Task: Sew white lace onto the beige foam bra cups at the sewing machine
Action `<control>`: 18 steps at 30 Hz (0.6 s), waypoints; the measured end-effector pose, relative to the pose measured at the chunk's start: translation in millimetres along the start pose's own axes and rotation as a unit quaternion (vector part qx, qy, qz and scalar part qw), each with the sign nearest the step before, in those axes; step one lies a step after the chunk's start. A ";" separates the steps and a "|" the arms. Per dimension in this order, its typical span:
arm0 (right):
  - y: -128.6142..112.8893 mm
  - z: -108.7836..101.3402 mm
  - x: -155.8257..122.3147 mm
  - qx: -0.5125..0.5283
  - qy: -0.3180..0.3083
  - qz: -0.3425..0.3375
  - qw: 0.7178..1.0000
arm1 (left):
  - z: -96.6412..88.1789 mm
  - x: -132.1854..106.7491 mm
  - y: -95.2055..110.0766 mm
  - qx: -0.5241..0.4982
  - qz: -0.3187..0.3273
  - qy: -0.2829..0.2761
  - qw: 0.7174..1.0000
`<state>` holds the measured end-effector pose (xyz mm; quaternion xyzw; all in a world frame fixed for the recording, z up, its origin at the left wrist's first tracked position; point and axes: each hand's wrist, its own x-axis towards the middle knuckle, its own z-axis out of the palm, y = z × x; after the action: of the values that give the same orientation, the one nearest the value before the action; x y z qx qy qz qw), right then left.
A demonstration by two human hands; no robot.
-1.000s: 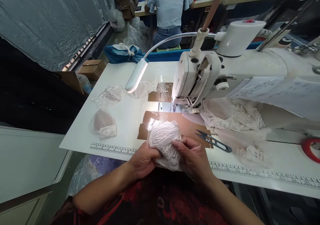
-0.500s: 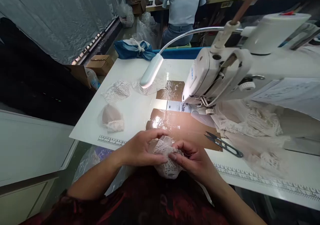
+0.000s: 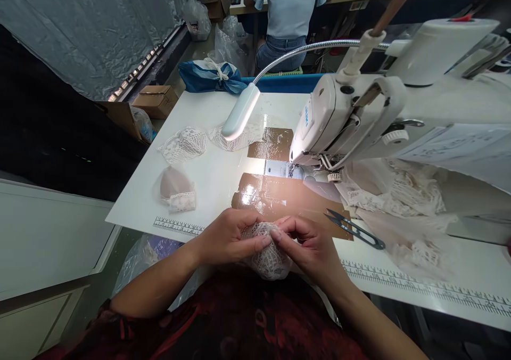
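A white lace bra cup (image 3: 270,261) is held at the front edge of the table, close to my body. My left hand (image 3: 229,237) pinches its left side between thumb and fingers. On its upper right edge, my right hand (image 3: 309,243) is closed with thumb and index finger together. Just beyond both hands lies the brown taped sheet (image 3: 275,195) in front of the sewing machine (image 3: 319,120). Black thread snips (image 3: 355,229) rest to the right of my right hand. My fingers cover part of the lace.
Lace cup pieces (image 3: 186,142) and a beige cup with a lace band (image 3: 176,189) lie on the left of the white table (image 3: 136,200). Lace and mesh pieces (image 3: 399,189) pile up at right. A lamp (image 3: 241,112) arches overhead. A person (image 3: 291,14) sits beyond.
My right thumb and fingers have moved slightly left and up along the lace edge, nearer to my left hand. The cup has turned a little in my hands. The view has shifted slightly.
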<state>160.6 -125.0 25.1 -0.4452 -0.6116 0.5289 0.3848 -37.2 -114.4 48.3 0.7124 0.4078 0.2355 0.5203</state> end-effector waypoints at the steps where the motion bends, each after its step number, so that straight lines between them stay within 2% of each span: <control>1: 0.7 0.2 -0.1 -0.004 0.001 0.002 1.000 | 0.6 0.8 -0.5 -0.003 0.001 0.002 1.000; 7: 3.6 -2.4 0.2 -0.019 0.013 0.026 0.999 | 5.3 6.3 -2.8 -0.036 0.013 0.007 0.999; 11: 0.0 -6.0 1.5 -0.042 -0.019 0.023 0.999 | 6.3 11.2 -1.0 -0.041 -0.004 0.002 0.999; 13: -0.7 -8.4 0.5 -0.025 -0.023 0.035 0.999 | 5.4 11.9 -3.1 -0.113 -0.032 -0.022 0.993; 15: 0.4 -10.7 -1.3 0.066 0.004 0.064 0.996 | 5.6 9.3 -8.9 -0.257 -0.073 -0.071 0.961; 16: 1.4 -11.6 -2.1 0.129 0.034 0.078 0.988 | 7.0 6.5 -13.0 -0.339 -0.091 -0.089 0.932; 18: 3.7 -12.5 -2.2 0.244 0.116 0.094 0.958 | 13.8 -1.4 -22.4 -0.487 -0.096 -0.088 0.864</control>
<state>173.5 -123.1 23.3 -0.4510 -0.3706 0.6408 0.4986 -35.0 -120.3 22.8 0.3439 0.2601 0.2888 0.8548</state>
